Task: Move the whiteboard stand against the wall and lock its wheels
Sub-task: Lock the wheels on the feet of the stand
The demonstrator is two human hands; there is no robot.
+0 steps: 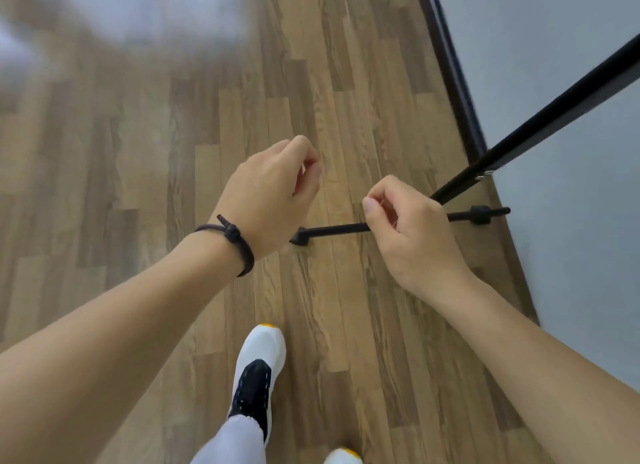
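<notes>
The whiteboard stand shows as a black upright post (540,120) slanting down from the upper right to a black foot bar (332,228) lying on the wood floor. A caster (480,215) sits near the bar's right end by the wall, another (300,238) at its left end. My left hand (273,197), with a dark cord bracelet on the wrist, hovers above the floor, fingers loosely curled and holding nothing. My right hand (412,231) hangs above the middle of the foot bar, fingers curled in, empty and not touching the stand.
A pale wall (571,221) with a dark baseboard (453,68) runs along the right side. My white and black shoe (258,373) stands on the floor below the hands, a second shoe tip (343,458) at the bottom edge. The upper left is blurred.
</notes>
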